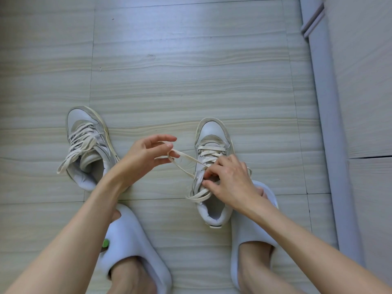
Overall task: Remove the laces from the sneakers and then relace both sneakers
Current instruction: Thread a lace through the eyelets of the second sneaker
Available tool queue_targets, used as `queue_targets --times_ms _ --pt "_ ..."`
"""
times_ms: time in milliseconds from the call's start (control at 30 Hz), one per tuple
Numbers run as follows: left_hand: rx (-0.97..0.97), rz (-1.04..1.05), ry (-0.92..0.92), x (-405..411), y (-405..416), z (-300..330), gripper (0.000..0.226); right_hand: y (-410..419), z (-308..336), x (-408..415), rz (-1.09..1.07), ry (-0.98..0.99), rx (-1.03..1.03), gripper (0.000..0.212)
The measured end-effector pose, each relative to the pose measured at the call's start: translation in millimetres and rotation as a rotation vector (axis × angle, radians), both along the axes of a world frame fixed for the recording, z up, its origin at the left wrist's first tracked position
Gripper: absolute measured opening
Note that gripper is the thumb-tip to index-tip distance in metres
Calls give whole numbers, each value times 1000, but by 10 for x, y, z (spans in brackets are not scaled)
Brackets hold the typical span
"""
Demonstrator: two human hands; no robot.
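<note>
Pinching a loop of flat cream lace (186, 161) drawn sideways from a worn white leather sneaker (212, 166), the left hand (146, 158) hovered over the pale wood-grain floor (191, 71). The right hand (229, 179) gripped laces at that shoe's tongue. A second matching sneaker (89, 145), loosely laced, lay well apart to the left, beyond white foam slippers (131, 236).

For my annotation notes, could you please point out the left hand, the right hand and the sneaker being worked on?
left hand (140, 158): head view, on the palm; it pinches the lace.
right hand (231, 179): head view, on its back.
sneaker being worked on (214, 129): head view, on its toe cap.
</note>
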State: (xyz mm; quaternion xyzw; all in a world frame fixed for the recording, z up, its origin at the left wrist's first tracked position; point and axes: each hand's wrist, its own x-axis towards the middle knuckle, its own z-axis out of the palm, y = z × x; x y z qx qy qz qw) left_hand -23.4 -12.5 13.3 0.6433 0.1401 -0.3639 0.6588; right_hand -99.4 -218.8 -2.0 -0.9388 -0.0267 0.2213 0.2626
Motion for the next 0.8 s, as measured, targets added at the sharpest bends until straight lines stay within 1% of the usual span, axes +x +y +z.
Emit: queue_targets --times_ms 33,67,233,267,333,433,500,567,633,700,733,800 --pt "-65 32 26 -8 7 -2 28 5 -3 -9 -14 -4 9 18" --pt "-92 33 30 -15 6 -3 30 10 -8 -13 -31 -5 18 17" --pt "-148 -27 60 -33 12 11 33 4 -41 -38 -67 2 64 15" --pt "-102 -61 36 -34 16 16 32 -4 -44 -46 -71 1 74 15" --pt "96 -148 -75 -25 8 17 27 -18 -47 -58 -68 -1 86 14" --pt "418 -204 -301 -38 -41 -43 26 -24 -43 -53 -43 9 77 15" --pt "597 -214 -477 -84 -103 -104 29 -9 -39 -51 -28 8 51 18" --pt "730 -209 -638 -147 -172 -157 32 11 -32 -58 -20 2 18 23" --pt "802 -198 -735 -197 -214 -196 33 26 -27 -67 -15 -1 0 28" --pt "815 -173 -738 -219 -224 -231 30 39 -20 -66 -15 -2 -9 25" --pt "788 -145 -690 -221 -223 -243 28 45 -17 -66 -17 -3 -16 24" --pt "656 -68 -511 -207 -222 -247 27 58 -15 -58 -14 -7 -39 21"
